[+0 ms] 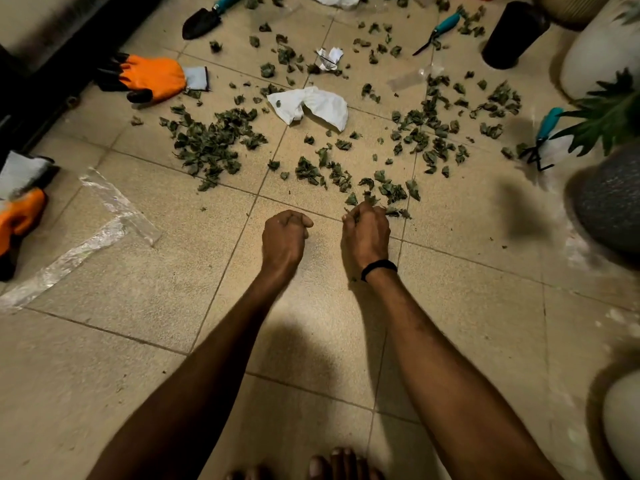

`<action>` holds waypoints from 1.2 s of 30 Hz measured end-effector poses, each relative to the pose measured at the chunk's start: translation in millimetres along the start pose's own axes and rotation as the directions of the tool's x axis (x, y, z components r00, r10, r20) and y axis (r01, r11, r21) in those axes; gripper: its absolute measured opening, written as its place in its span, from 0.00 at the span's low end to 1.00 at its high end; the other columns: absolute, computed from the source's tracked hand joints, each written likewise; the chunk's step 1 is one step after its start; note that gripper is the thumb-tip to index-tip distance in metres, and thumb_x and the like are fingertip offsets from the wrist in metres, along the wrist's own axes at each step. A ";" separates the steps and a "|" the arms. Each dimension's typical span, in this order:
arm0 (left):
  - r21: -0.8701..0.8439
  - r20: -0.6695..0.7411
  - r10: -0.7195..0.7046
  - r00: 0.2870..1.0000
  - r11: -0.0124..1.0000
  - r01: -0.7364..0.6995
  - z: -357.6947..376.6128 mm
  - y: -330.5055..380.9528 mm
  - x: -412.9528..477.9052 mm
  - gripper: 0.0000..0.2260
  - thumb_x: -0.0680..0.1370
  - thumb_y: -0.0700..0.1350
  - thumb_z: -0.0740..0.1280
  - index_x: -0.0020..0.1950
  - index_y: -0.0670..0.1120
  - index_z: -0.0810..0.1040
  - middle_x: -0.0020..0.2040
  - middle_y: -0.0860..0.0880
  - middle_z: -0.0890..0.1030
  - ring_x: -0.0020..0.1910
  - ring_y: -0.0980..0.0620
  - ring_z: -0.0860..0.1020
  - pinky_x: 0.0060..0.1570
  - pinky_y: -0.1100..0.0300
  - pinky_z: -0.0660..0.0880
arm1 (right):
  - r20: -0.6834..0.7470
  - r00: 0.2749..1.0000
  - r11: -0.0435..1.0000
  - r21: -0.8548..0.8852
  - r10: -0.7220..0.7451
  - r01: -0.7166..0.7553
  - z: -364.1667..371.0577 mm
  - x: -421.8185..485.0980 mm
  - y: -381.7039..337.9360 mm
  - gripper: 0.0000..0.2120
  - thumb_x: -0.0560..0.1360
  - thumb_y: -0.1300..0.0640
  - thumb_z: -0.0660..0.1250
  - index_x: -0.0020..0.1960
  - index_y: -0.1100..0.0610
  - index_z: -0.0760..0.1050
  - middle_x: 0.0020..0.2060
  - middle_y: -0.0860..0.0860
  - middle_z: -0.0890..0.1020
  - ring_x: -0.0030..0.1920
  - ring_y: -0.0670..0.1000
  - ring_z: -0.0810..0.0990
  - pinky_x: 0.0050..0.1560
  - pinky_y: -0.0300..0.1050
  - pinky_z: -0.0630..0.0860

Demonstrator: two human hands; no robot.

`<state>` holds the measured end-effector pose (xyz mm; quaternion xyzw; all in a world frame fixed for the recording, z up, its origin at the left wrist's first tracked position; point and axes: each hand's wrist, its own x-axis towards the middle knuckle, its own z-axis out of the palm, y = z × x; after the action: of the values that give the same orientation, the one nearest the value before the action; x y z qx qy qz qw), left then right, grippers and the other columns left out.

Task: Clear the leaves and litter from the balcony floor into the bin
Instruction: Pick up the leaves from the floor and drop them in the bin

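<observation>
Gripping a small green clump (367, 201), my right hand (366, 230) sits at the near edge of the scatter, fingers curled round scraps that poke out past the knuckles. My left hand (284, 233) is just beside it, curled into a fist, and I cannot tell whether it holds anything. Everything not yet gathered lies ahead of both hands, away from me: the nearest leaves (391, 192) are just beyond my right knuckles and slightly to the right, so that hand is the nearer one, while the thick heap (211, 143) lies farther off, ahead and to the left of my left hand. The scatter runs as a broad band from left to right across the tiles. The leaves look small, dark green and curled, light enough to crumble, I judge. Crumpled white paper (311, 105) lies beyond the band's middle, and a black cylindrical container (512, 32), perhaps the bin, stands well off at the far right
</observation>
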<state>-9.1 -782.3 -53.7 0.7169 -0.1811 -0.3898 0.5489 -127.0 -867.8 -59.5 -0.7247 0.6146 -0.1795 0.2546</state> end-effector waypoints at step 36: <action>0.659 0.259 0.511 0.820 0.527 -0.537 52.0 -16.4 18.8 0.12 0.85 0.44 0.57 0.48 0.41 0.76 0.41 0.42 0.78 0.40 0.46 0.72 0.42 0.55 0.65 | -0.165 0.956 0.964 0.149 0.244 -0.220 -51.7 31.8 42.0 0.10 0.76 0.60 0.69 0.57 0.60 0.79 0.55 0.57 0.81 0.55 0.55 0.79 0.51 0.37 0.69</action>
<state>-39.4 -823.4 -80.6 0.7755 -0.5316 -0.1187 0.3191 -184.5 -911.5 -44.2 -0.6099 0.7033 -0.2530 0.2634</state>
